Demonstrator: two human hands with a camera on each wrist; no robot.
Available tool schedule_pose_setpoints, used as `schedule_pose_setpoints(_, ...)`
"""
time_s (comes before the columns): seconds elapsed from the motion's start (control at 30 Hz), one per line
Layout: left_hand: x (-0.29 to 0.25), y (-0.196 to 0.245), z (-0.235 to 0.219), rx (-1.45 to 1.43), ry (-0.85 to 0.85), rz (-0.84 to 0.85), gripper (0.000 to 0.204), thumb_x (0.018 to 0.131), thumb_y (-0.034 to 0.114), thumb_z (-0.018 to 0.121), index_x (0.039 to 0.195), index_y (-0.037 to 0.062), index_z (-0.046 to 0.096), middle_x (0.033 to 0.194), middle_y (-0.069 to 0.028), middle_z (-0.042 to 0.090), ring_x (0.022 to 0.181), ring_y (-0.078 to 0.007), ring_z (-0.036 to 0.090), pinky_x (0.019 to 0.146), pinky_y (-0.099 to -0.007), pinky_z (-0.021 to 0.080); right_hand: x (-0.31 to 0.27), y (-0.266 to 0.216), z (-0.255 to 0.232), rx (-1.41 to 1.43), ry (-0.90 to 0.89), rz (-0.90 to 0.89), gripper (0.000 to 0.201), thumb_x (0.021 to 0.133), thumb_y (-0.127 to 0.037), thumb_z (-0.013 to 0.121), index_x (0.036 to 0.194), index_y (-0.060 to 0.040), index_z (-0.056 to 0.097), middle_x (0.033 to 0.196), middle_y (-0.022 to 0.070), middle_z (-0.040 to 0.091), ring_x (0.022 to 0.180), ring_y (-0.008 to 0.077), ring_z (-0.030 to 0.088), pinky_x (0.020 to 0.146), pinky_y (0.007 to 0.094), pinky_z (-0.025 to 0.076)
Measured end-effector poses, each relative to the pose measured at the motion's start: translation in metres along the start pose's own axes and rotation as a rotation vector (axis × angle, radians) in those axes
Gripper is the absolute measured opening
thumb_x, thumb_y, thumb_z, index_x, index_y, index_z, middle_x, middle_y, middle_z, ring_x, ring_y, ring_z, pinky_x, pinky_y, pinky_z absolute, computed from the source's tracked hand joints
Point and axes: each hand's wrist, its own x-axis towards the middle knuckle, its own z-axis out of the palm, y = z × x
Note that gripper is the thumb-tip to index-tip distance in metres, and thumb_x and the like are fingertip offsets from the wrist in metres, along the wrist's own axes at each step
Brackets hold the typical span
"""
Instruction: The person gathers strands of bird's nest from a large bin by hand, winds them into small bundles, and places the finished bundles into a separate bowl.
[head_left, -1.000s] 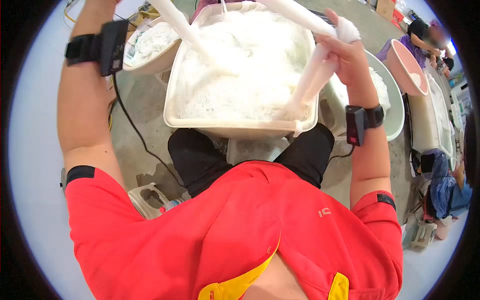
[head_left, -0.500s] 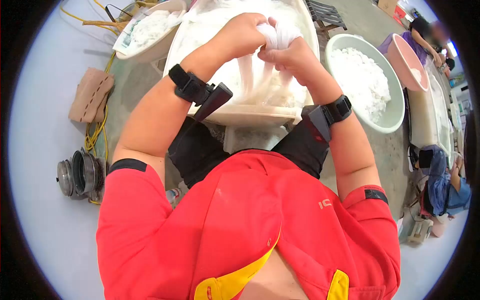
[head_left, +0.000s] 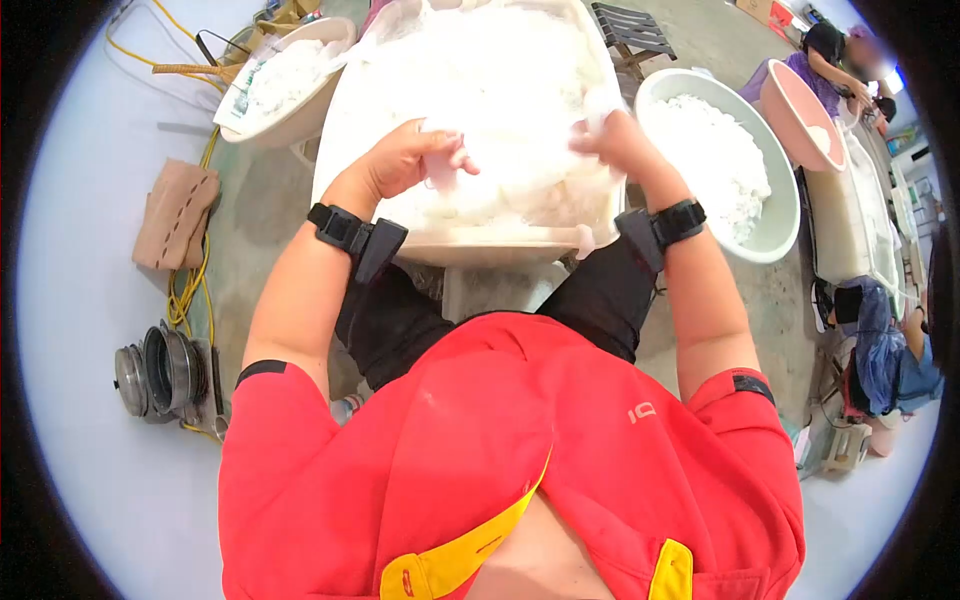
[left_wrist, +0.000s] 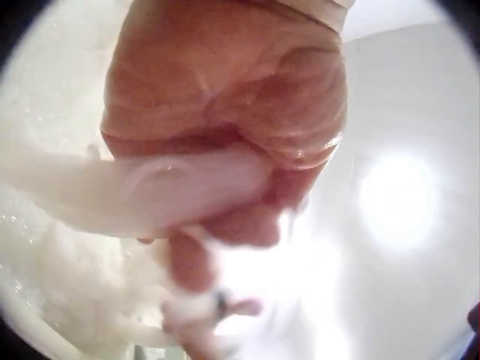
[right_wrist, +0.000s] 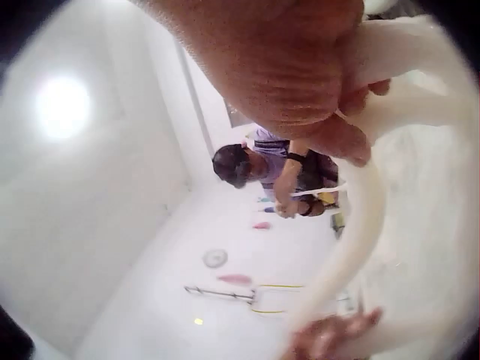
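A wet white fibre strand (right_wrist: 366, 217) hangs in a thick loop from my right hand (head_left: 625, 148), whose fingers curl round it. Toward the bottom of the right wrist view it runs down to my left hand (right_wrist: 330, 339). That hand (head_left: 415, 158) grips another length of the strand (left_wrist: 157, 196), which crosses its palm in the left wrist view. Both hands are apart over a large white tub (head_left: 450, 248), left and right of its middle. Bright, wet white fibre (head_left: 480, 80) fills the tub; glare in the head view hides much of the strand between the hands.
A pale green basin (head_left: 785, 190) heaped with white fibre stands at the right, beyond it a pink basin (head_left: 800, 115). A smaller tub (head_left: 280, 120) sits at the left. Another person (head_left: 835, 70) works at the far right. A folding stool (head_left: 635, 35) stands behind the tub.
My hands were wide apart with the strand stretched between them, then came together over the tub. Now they have separated again, by a smaller distance.
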Motion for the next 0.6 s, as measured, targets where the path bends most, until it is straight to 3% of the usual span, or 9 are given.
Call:
schedule_pose_setpoints(0.03, 0.002, 0.007, 0.007, -0.126, -0.021, 0.028, 0.019, 0.087, 0.023, 0.055, 0.083, 0.0042, 0.058, 0.072, -0.0028, 0.057, 0.064, -0.0151, 0.054, 0.068, -0.0297, 0.046, -0.002, -0.003, 0.004, -0.079, -0.030, -0.005, 0.082, 0.068, -0.004, 0.068, 0.140, -0.0038, 0.027, 0.094, 0.0070, 0.061, 0.061, 0.0058, 0.049, 0.049, 0.0215, 0.040)
schedule_pose_setpoints(0.17, 0.011, 0.033, 0.046, -0.055, 0.013, -0.131, 0.019, 0.086, 0.022, 0.055, 0.077, 0.0054, 0.057, 0.067, -0.0021, 0.054, 0.050, -0.0099, 0.046, 0.058, -0.0253, 0.045, -0.014, -0.024, 0.041, 0.352, -0.112, -0.384, 0.093, 0.068, -0.003, 0.068, 0.144, -0.0068, 0.014, 0.099, 0.0098, 0.060, 0.064, 0.0054, 0.051, 0.052, 0.0202, 0.041)
schedule_pose_setpoints(0.27, 0.020, 0.040, 0.056, 0.248, -0.026, -0.152, 0.018, 0.083, 0.023, 0.056, 0.079, 0.0057, 0.057, 0.065, -0.0015, 0.054, 0.051, -0.0092, 0.047, 0.054, -0.0241, 0.043, -0.016, -0.038, 0.054, 0.559, -0.260, -0.358, 0.091, 0.068, -0.002, 0.068, 0.144, -0.0074, 0.016, 0.096, 0.0080, 0.060, 0.064, 0.0053, 0.049, 0.054, 0.0193, 0.041)
schedule_pose_setpoints(0.3, 0.017, 0.045, 0.061, 0.290, 0.044, -0.188, 0.017, 0.079, 0.023, 0.059, 0.079, 0.0056, 0.058, 0.064, -0.0008, 0.053, 0.050, -0.0084, 0.047, 0.050, -0.0231, 0.041, -0.016, -0.040, 0.054, 0.597, -0.304, -0.314, 0.090, 0.068, -0.002, 0.067, 0.143, -0.0074, 0.019, 0.094, 0.0069, 0.060, 0.064, 0.0052, 0.049, 0.054, 0.0190, 0.040)
schedule_pose_setpoints(0.4, 0.008, 0.043, 0.058, 0.306, 0.107, -0.135, 0.015, 0.077, 0.020, 0.062, 0.079, 0.0055, 0.057, 0.065, -0.0003, 0.053, 0.051, -0.0077, 0.048, 0.048, -0.0228, 0.040, -0.022, -0.047, 0.040, 0.483, -0.233, -0.166, 0.082, 0.069, -0.001, 0.067, 0.140, -0.0055, 0.028, 0.087, 0.0029, 0.059, 0.066, 0.0058, 0.048, 0.058, 0.0193, 0.041)
schedule_pose_setpoints(0.43, 0.003, 0.043, 0.054, 0.353, 0.139, -0.228, 0.017, 0.074, 0.017, 0.064, 0.081, 0.0036, 0.058, 0.067, -0.0006, 0.055, 0.054, -0.0085, 0.050, 0.051, -0.0235, 0.042, -0.022, -0.043, 0.036, 0.609, -0.196, -0.210, 0.075, 0.070, -0.001, 0.066, 0.137, -0.0044, 0.034, 0.082, 0.0001, 0.057, 0.066, 0.0063, 0.050, 0.057, 0.0197, 0.040)
schedule_pose_setpoints(0.53, -0.005, -0.002, 0.023, 0.514, 0.082, -0.210, 0.021, 0.073, 0.016, 0.065, 0.086, 0.0017, 0.058, 0.069, -0.0019, 0.056, 0.059, -0.0100, 0.052, 0.055, -0.0246, 0.044, -0.027, -0.041, 0.019, 0.732, -0.027, -0.303, 0.074, 0.070, -0.001, 0.065, 0.137, -0.0047, 0.034, 0.084, 0.0013, 0.058, 0.062, 0.0066, 0.049, 0.055, 0.0201, 0.040)
schedule_pose_setpoints(0.6, -0.010, -0.027, 0.006, 0.623, 0.127, -0.297, 0.024, 0.072, 0.017, 0.065, 0.090, 0.0013, 0.060, 0.071, -0.0031, 0.058, 0.063, -0.0106, 0.053, 0.059, -0.0250, 0.044, -0.020, -0.031, 0.008, 0.831, 0.054, -0.325, 0.073, 0.070, 0.000, 0.065, 0.137, -0.0049, 0.035, 0.084, 0.0019, 0.059, 0.061, 0.0070, 0.049, 0.053, 0.0207, 0.040)
